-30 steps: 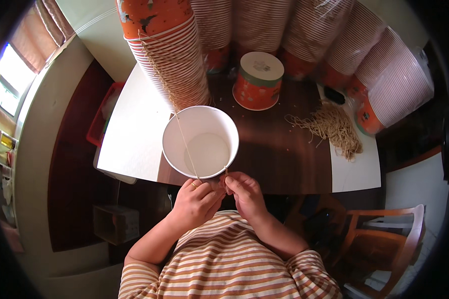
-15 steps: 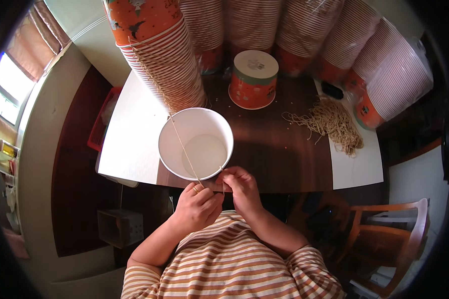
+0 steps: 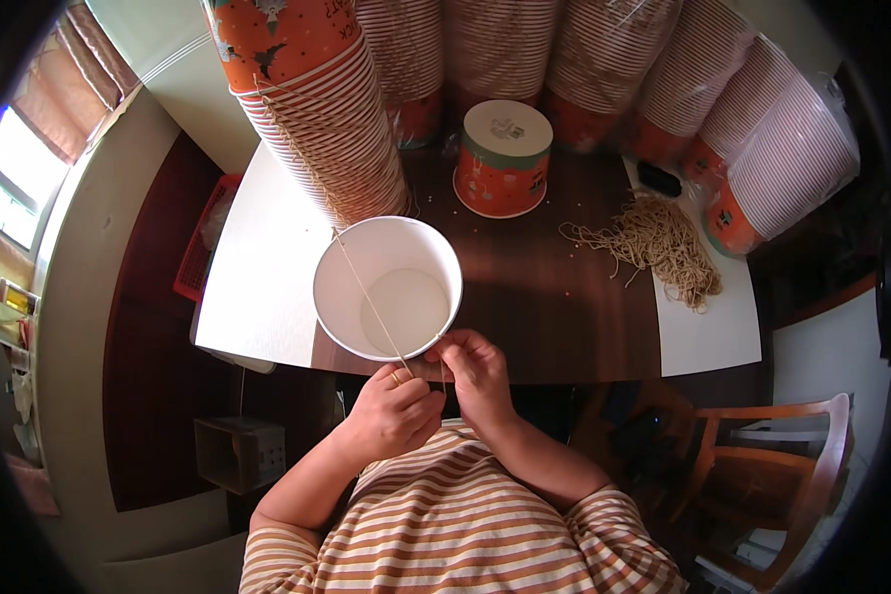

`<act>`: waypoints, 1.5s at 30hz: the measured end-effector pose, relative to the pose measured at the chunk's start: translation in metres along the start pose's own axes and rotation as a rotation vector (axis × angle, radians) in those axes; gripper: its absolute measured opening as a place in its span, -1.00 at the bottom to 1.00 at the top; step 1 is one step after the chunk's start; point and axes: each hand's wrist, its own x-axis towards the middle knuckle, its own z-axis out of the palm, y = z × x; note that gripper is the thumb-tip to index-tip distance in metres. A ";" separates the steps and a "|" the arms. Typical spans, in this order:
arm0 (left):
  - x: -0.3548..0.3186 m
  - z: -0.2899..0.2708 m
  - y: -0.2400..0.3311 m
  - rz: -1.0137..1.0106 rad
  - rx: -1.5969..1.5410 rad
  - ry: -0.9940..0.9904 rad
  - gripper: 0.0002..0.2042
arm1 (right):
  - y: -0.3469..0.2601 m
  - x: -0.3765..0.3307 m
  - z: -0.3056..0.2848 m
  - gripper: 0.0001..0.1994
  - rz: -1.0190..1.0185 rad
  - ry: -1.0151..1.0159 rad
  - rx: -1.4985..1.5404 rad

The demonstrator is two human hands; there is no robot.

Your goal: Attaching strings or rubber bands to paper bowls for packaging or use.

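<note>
the white paper cup (image 3: 388,287) sits on the dark table (image 3: 554,297) just beyond my knuckles, open side up, its near rim touching the fingertips of both my hands. a thin pale string (image 3: 366,292) runs across its mouth, from the far left rim down to my left hand (image 3: 394,411), which is curled closed and pinches the string's near end between thumb and forefinger. my right hand (image 3: 475,371) is just beside it, touching it, fingers bent and pinching a short hanging bit of the string at the cup's edge. past the cup, off to my left, a tall leaning stack of orange cups (image 3: 312,109) rises with strings trailing down its side. straight ahead, further out, an orange cup stands upside down (image 3: 502,158). to the right of my hands, well apart, a loose heap of pale strings (image 3: 663,243) lies partly on a white sheet (image 3: 713,327). more stacked cups in clear plastic sleeves (image 3: 782,148) lean along the far edge.
</note>
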 end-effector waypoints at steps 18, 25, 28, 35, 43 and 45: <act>-0.012 -0.015 -0.009 -0.180 -0.129 0.115 -0.83 | -0.014 0.005 -0.015 -0.83 0.013 -0.016 -0.146; -0.016 -0.016 -0.009 -0.179 -0.131 0.109 -0.84 | -0.021 0.010 -0.009 -0.84 0.109 -0.104 -0.167; -0.014 -0.015 -0.007 -0.180 -0.121 0.104 -0.84 | -0.022 0.011 -0.009 -0.85 0.102 -0.154 -0.060; -0.019 -0.018 -0.010 -0.199 -0.141 0.105 -0.84 | -0.021 0.010 -0.008 -0.85 0.083 -0.168 -0.118; -0.020 -0.018 -0.011 -0.195 -0.161 0.116 -0.84 | -0.016 0.010 -0.009 -0.84 0.079 -0.212 -0.174; -0.020 -0.018 -0.011 -0.202 -0.171 0.118 -0.84 | -0.011 0.011 -0.011 -0.84 0.046 -0.248 -0.116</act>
